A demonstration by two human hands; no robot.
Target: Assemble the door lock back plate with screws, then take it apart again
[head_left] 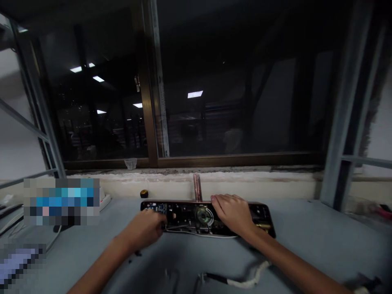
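A long black housing (183, 218) lies across the table, its inside facing up. A blue circuit board (161, 207) sits at its left end, a round part with a pale curved strip (203, 215) near the middle, and a brass-coloured cylinder (263, 226) at the right. A thin pale wire runs along its near edge. My left hand (148, 226) is closed at the housing's left part; whatever its curled fingers hold is hidden. Over the far edge, right of the round part, my right hand (234, 214) grips the housing with its fingers bent.
Behind the housing stands a copper-coloured tube (197, 188), with a small dark-and-gold knob (143, 193) to its left. A black-and-white cable (245, 282) lies in front. A clear plastic cup (130, 163) rests on the window ledge. Metal rack posts (346, 122) flank the table. Blurred squares cover objects at left.
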